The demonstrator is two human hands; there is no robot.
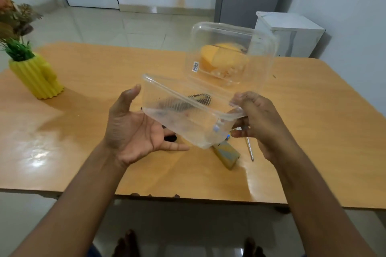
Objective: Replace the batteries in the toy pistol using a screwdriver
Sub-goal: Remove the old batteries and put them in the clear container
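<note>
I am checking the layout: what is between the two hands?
In the head view, the clear plastic lid spans from the left hand to the right hand, whose fingers pinch its edge.

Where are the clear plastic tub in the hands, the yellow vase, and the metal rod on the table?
clear plastic tub [183, 115]: head view, on its see-through side wall.
yellow vase [37, 77]: head view, on its ribbed body.
metal rod [250, 149]: head view, on the bare shaft below the right hand.

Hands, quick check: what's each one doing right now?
Left hand: open, fingers spread under the clear plastic container.
Right hand: gripping the container's rim.
</note>
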